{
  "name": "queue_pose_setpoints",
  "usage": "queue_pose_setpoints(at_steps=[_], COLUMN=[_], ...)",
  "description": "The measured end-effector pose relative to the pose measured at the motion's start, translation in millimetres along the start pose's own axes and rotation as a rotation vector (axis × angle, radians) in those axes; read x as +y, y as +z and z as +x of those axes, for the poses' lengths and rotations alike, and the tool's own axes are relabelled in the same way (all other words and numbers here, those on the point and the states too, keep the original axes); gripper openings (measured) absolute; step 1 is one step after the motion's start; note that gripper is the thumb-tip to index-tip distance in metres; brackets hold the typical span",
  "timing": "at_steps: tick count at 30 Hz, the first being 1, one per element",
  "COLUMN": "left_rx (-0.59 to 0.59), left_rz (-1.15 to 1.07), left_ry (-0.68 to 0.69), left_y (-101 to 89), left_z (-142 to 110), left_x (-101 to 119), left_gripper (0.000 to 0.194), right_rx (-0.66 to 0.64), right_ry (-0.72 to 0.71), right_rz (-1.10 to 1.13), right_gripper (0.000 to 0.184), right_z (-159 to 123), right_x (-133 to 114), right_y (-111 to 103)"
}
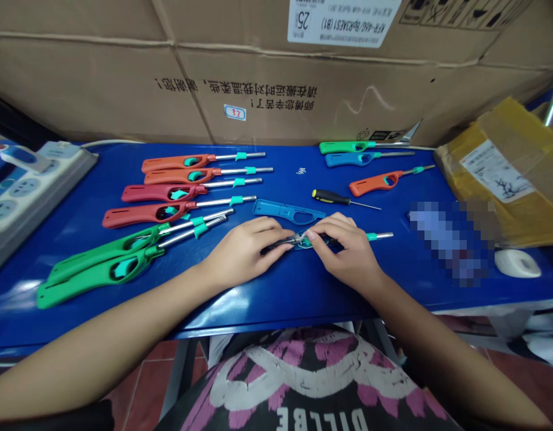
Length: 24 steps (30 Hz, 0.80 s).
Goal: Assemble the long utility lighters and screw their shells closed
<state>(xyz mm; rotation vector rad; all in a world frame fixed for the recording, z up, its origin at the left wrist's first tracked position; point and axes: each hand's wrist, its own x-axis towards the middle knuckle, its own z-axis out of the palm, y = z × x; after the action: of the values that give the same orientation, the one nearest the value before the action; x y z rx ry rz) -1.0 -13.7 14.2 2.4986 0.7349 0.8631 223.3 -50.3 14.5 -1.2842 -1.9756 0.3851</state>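
Observation:
Between my two hands lies an opened gas lighter (384,236), its metal tube and teal slider sticking out to the right. My left hand (247,250) is closed, thumb and fingers pinching the dark body end of it. My right hand (348,244) is closed over its middle, fingertips at the teal trigger and a thin pale wire; the palm hides the rest. Just beyond my fingers rests a loose blue lighter shell half (285,211). Behind that is a black and yellow screwdriver (332,197), pointing right.
On the left lie several orange, red and green lighters (145,214). At the back right are a green, a blue and an orange lighter (370,184). A power strip (29,185), a taped carton (505,173), a white mouse-shaped object (517,263) and a large cardboard box (123,90) border the blue table.

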Motion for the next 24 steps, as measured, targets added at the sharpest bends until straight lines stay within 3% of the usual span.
queue_pose_setpoints(at_steps=[11, 24], left_rx=[0.018, -0.043], left_rz=[-0.012, -0.054], left_ry=[-0.031, 0.008], left_y=[-0.3, -3.3], left_z=[-1.6, -0.8], left_x=[-2.2, -4.1], left_gripper=[0.022, 0.023], right_rx=[-0.088, -0.084], right_ry=[-0.019, -0.079], right_rz=[-0.056, -0.043], right_gripper=[0.011, 0.010], right_z=[-0.5, -1.4], right_x=[3.9, 3.9], right_y=[-3.6, -1.7])
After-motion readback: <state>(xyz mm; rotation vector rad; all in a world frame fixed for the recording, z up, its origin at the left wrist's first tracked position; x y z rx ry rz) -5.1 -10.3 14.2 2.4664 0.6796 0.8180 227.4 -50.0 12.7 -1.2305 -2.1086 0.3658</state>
